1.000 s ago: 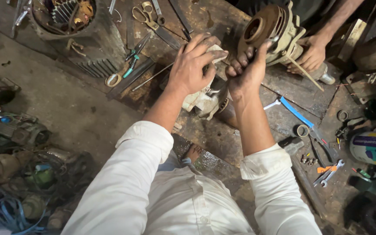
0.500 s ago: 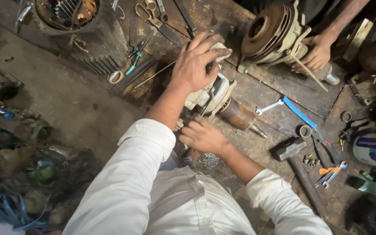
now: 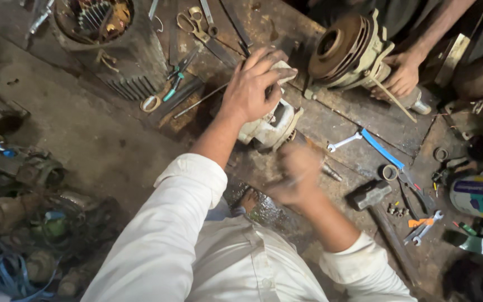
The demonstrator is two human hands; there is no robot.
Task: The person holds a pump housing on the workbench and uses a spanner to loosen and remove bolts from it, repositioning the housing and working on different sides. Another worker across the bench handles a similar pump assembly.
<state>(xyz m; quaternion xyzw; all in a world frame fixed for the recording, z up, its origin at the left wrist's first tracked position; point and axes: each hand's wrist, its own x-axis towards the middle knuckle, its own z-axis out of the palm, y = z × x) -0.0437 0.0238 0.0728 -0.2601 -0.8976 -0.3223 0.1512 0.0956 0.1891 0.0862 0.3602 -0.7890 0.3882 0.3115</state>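
Right hand [image 3: 296, 178]: a second ago it is up on the small motor housing [image 3: 269, 126] beside the left hand; now it sits nearer, just below the housing, blurred, apart from it.
Small motor housing: more of its pale body shows, tilted right.
Left hand [image 3: 252, 86]: its grip on top shifts slightly left.

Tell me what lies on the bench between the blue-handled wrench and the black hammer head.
In the head view, a small dark ring-shaped part lies between the blue-handled wrench and the black hammer head, near the wrench's lower end; otherwise only grimy bench top.
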